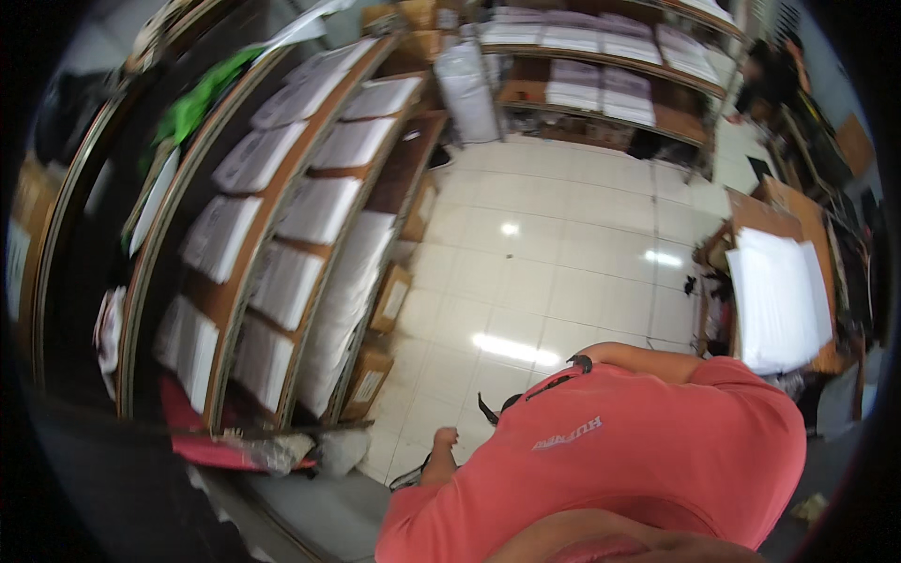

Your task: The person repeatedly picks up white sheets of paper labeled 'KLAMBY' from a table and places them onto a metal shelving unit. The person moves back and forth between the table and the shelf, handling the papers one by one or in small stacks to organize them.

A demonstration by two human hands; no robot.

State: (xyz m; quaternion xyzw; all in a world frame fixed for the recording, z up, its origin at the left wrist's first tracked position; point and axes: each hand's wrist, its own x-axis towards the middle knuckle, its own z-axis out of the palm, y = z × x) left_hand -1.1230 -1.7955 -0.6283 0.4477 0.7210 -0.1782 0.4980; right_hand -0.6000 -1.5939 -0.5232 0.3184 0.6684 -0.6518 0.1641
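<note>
My left hand (pixel 446 438) hangs low beside my body, small in the view, with its fingers curled in and nothing visible in them. It is nearest to the tiled floor and to the lower end of the shelf rack. My right forearm (pixel 643 361) lies bent across the front of my red shirt (pixel 619 436). A black band or strap (pixel 582 363) shows at its far end. The right hand itself is hidden there. Neither hand touches any of the stacked goods.
On the left stands a rack (pixel 272 225) with stacks of white sheets (pixel 319 211); cardboard boxes (pixel 391 298) sit below. More stacks fill the back shelf (pixel 610 58). To the right, a white pile (pixel 779 300) lies on cardboard boxes. A person (pixel 774 80) is at the far right.
</note>
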